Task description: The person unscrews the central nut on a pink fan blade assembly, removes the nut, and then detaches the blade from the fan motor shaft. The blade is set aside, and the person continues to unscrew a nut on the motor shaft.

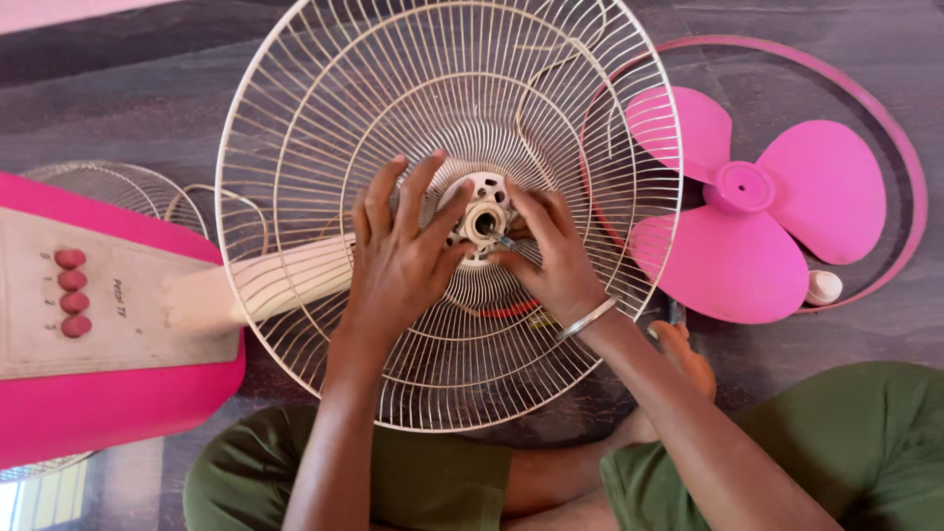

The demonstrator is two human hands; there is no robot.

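Entry: the rear wire guard (324, 118) of a pedestal fan lies face up on the floor (806, 39), near its middle, just in front of the seated person's crossed legs. It is still seated on the motor hub (484, 222), with the cream neck (285, 280) running left to the pink base with its row of red buttons (71, 292).

Handling, as I judge it: the guard is thin painted wire, so light but springy. It would flex and twist if lifted by a single rib. The outer ring is the stiffest place to grip, with both hands opposite each other. Near the hub the ribs crowd together and can bear pressure. The paint looks worn, so no great slip risk.

Left hand (398, 261): laid flat on the ribs just left of the hub, fingers spread wide and pressing down. It grips nothing and steadies the guard.

Right hand (556, 261), steel bangle at the wrist: fingers drawn together towards the hub opening, thumb and forefinger pinching something small there. It may be a screw or a tool tip; too small to tell.

Also present: pink blade (757, 216) and pink rim ring (910, 167) towards the floor's right side, a small white cap (823, 287) just beside the blade, and a second wire guard (118, 187) part hidden behind the base.
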